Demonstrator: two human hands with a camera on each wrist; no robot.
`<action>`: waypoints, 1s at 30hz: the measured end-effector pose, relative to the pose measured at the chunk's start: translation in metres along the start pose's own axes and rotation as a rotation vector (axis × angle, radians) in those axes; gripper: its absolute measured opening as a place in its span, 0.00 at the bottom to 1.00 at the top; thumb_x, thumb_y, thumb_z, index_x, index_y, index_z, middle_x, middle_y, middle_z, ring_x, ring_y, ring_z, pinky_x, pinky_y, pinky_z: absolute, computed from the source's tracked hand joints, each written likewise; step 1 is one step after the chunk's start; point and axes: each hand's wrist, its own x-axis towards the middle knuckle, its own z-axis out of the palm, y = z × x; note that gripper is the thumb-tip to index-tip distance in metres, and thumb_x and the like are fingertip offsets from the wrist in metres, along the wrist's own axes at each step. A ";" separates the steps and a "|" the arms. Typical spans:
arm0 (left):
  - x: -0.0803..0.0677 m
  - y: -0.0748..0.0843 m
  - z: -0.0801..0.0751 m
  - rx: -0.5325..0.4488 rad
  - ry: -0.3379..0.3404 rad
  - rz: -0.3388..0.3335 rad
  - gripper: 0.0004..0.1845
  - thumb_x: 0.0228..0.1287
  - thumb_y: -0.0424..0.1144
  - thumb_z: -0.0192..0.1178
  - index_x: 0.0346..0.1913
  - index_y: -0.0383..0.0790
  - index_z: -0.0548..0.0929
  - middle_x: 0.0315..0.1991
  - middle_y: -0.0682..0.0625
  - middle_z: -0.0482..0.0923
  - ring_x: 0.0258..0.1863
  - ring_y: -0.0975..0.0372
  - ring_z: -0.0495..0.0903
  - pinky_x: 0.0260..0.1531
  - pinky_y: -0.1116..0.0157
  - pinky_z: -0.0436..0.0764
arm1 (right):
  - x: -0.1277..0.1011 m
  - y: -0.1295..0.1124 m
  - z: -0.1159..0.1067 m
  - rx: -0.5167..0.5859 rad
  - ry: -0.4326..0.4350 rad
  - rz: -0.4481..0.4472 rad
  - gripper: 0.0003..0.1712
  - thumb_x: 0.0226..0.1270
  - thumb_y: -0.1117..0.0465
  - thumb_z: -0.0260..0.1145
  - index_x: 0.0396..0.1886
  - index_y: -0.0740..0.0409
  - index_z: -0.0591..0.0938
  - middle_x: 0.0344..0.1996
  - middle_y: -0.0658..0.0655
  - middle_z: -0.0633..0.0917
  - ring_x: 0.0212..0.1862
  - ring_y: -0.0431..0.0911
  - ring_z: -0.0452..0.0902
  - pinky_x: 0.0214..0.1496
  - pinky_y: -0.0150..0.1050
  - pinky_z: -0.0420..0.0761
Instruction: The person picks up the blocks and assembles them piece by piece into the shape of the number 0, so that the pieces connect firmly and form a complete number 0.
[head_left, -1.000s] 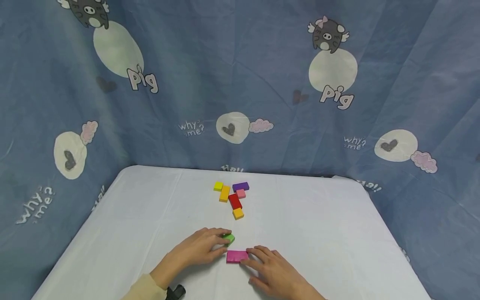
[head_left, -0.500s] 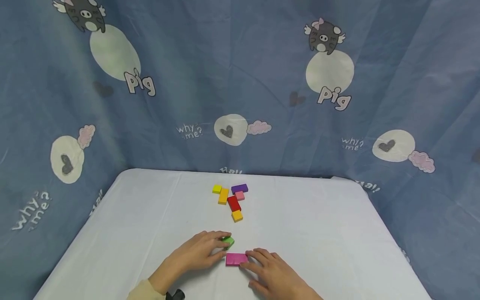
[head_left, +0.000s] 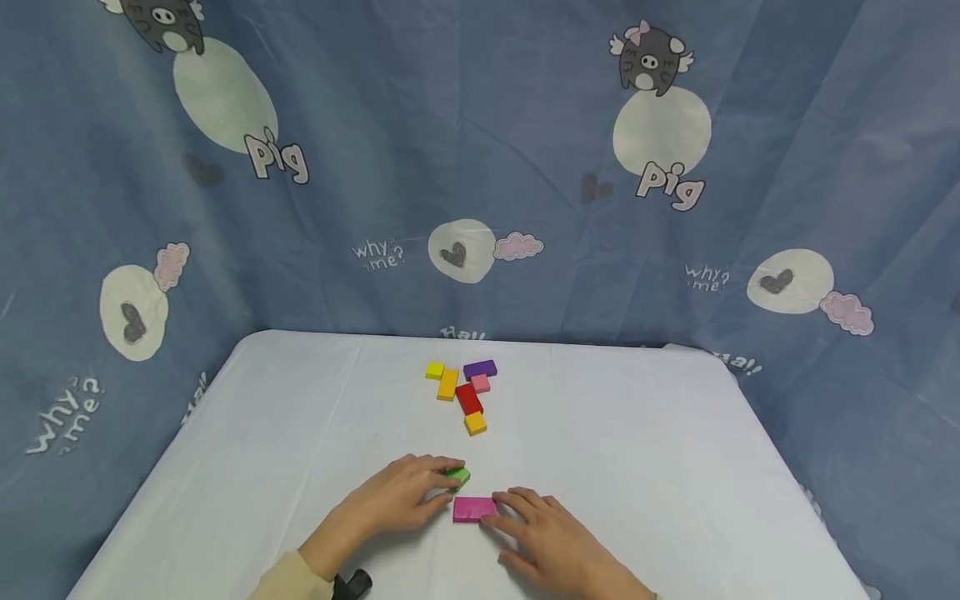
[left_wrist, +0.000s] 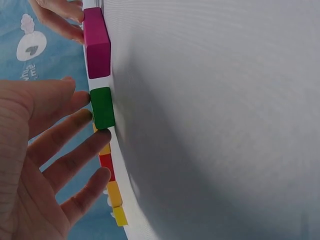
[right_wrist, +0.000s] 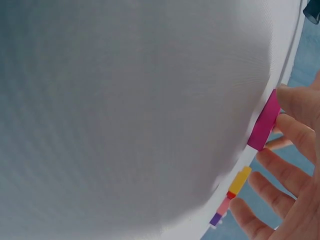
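While both hands lay low on the white surface, the left hand touched a small green block with its fingertips; the wrist view showed the fingers nearly straight against the block's side rather than wrapped round it, so the grip was apart. The right hand rested just beside a magenta block, its fingertips against the block's right end; its fingers were spread and only lightly bent, with the grip likewise apart. Both blocks sat flat on the surface near its front edge, the green block just behind and left of the magenta one, the two close but with a narrow gap between them.

Farther back along the middle of the surface lay a cluster of other blocks: a yellow block beside an orange bar, a purple bar with a small pink block touching its front, a red bar running diagonally forward, and an orange-yellow block at its near end. A blue curtain printed with pigs, hearts and the words "pig" and "why? me?" hung behind and round the surface. A beige sleeve covered the left forearm.
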 end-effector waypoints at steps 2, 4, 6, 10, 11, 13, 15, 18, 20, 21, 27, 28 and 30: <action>0.001 0.000 0.000 -0.004 -0.004 -0.009 0.17 0.67 0.48 0.62 0.56 0.49 0.85 0.63 0.55 0.75 0.60 0.59 0.74 0.56 0.53 0.75 | 0.000 0.001 -0.001 -0.015 0.020 -0.012 0.27 0.72 0.38 0.55 0.69 0.34 0.71 0.68 0.47 0.70 0.67 0.47 0.65 0.58 0.53 0.76; 0.001 0.000 0.000 -0.010 -0.009 -0.017 0.18 0.67 0.49 0.61 0.56 0.49 0.85 0.63 0.56 0.75 0.61 0.60 0.74 0.57 0.53 0.75 | 0.001 0.001 -0.001 -0.021 0.030 -0.018 0.27 0.72 0.38 0.55 0.69 0.34 0.71 0.67 0.47 0.70 0.66 0.47 0.65 0.57 0.53 0.76; 0.001 0.000 0.000 -0.014 -0.012 -0.017 0.18 0.67 0.49 0.61 0.56 0.49 0.85 0.63 0.56 0.75 0.61 0.59 0.74 0.57 0.53 0.75 | 0.000 0.001 -0.002 -0.023 0.033 -0.021 0.27 0.72 0.38 0.55 0.69 0.34 0.72 0.67 0.47 0.70 0.66 0.47 0.65 0.57 0.53 0.77; 0.000 0.000 0.000 -0.021 -0.014 -0.016 0.17 0.67 0.49 0.61 0.55 0.49 0.86 0.63 0.56 0.75 0.60 0.59 0.74 0.57 0.53 0.75 | 0.000 0.000 -0.001 -0.022 0.032 -0.022 0.27 0.72 0.38 0.56 0.68 0.35 0.72 0.67 0.47 0.71 0.66 0.48 0.65 0.57 0.53 0.77; -0.001 0.000 0.000 -0.021 -0.014 -0.015 0.17 0.67 0.48 0.61 0.55 0.49 0.86 0.63 0.56 0.75 0.60 0.59 0.74 0.57 0.53 0.75 | 0.000 0.000 -0.001 -0.022 0.032 -0.022 0.27 0.72 0.38 0.56 0.68 0.35 0.72 0.67 0.47 0.71 0.66 0.48 0.65 0.57 0.53 0.76; -0.001 -0.001 0.000 -0.022 -0.012 -0.013 0.16 0.67 0.48 0.61 0.55 0.49 0.86 0.63 0.56 0.75 0.60 0.59 0.74 0.57 0.53 0.75 | 0.000 0.000 -0.001 -0.022 0.035 -0.021 0.27 0.72 0.39 0.56 0.68 0.35 0.72 0.67 0.47 0.71 0.66 0.48 0.65 0.57 0.53 0.76; -0.002 -0.001 0.000 -0.023 -0.009 -0.009 0.16 0.67 0.47 0.62 0.55 0.49 0.86 0.62 0.56 0.75 0.60 0.59 0.74 0.57 0.53 0.75 | 0.000 0.000 0.000 -0.022 0.038 -0.022 0.27 0.72 0.39 0.56 0.68 0.35 0.72 0.67 0.47 0.70 0.66 0.48 0.65 0.57 0.53 0.76; -0.002 -0.001 -0.001 -0.024 -0.009 -0.004 0.16 0.67 0.46 0.62 0.54 0.49 0.86 0.62 0.56 0.75 0.60 0.59 0.75 0.57 0.53 0.75 | 0.000 0.000 0.000 -0.018 0.033 -0.020 0.27 0.72 0.39 0.56 0.68 0.35 0.72 0.67 0.47 0.70 0.66 0.48 0.65 0.57 0.53 0.76; -0.002 0.000 -0.001 -0.024 -0.007 0.001 0.15 0.67 0.46 0.62 0.54 0.49 0.86 0.62 0.56 0.75 0.60 0.59 0.75 0.57 0.53 0.75 | 0.000 0.000 -0.001 -0.015 0.029 -0.016 0.27 0.72 0.39 0.56 0.68 0.34 0.72 0.68 0.47 0.70 0.67 0.48 0.65 0.57 0.53 0.76; -0.002 0.000 -0.001 -0.022 -0.005 0.004 0.15 0.67 0.45 0.62 0.54 0.49 0.86 0.62 0.56 0.75 0.60 0.59 0.75 0.57 0.53 0.75 | 0.000 0.000 -0.001 -0.012 0.027 -0.013 0.27 0.72 0.39 0.56 0.68 0.34 0.71 0.68 0.47 0.70 0.67 0.48 0.65 0.57 0.54 0.76; -0.003 -0.001 0.000 -0.015 0.002 0.027 0.15 0.66 0.43 0.63 0.54 0.49 0.87 0.62 0.56 0.76 0.60 0.60 0.75 0.56 0.53 0.76 | 0.000 0.000 -0.002 -0.007 0.030 -0.007 0.28 0.71 0.39 0.57 0.69 0.35 0.72 0.68 0.48 0.70 0.67 0.48 0.65 0.58 0.54 0.76; -0.003 -0.001 0.000 -0.016 0.002 0.030 0.14 0.66 0.42 0.63 0.53 0.49 0.87 0.61 0.55 0.76 0.59 0.60 0.75 0.56 0.53 0.76 | 0.000 -0.001 -0.001 -0.009 0.033 -0.010 0.28 0.71 0.39 0.57 0.69 0.35 0.72 0.68 0.48 0.70 0.66 0.48 0.65 0.57 0.54 0.76; -0.004 -0.001 0.001 -0.015 0.008 0.042 0.14 0.65 0.41 0.63 0.53 0.49 0.87 0.61 0.55 0.77 0.59 0.59 0.76 0.55 0.53 0.76 | 0.000 -0.001 -0.001 -0.012 0.041 -0.016 0.28 0.71 0.39 0.57 0.68 0.35 0.72 0.67 0.48 0.71 0.66 0.48 0.65 0.57 0.53 0.76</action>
